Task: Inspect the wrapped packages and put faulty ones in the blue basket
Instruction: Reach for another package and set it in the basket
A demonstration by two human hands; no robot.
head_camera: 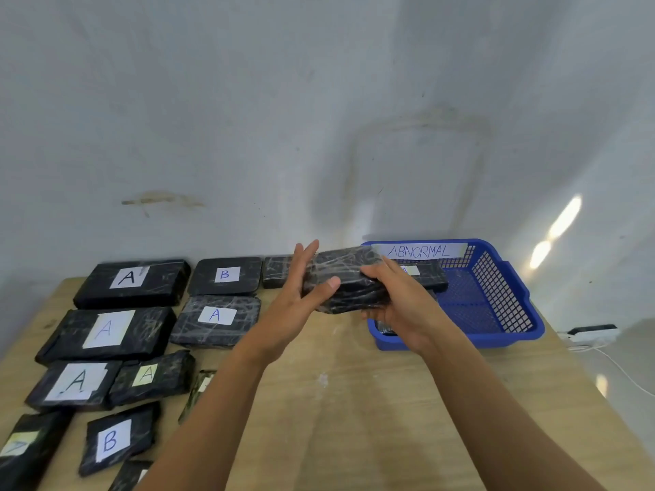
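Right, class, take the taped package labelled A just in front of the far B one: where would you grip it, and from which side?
The A package lies flat, with the B package close behind and a larger A package close on its left. Its right end faces open table, so I'd probably grip that end, coming from the right.

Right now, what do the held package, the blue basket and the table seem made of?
The held package: probably black plastic film under clear glossy tape; it wrinkles and shines. The blue basket: moulded plastic, lattice walls. The table: wood or laminate, matte, faint grain.
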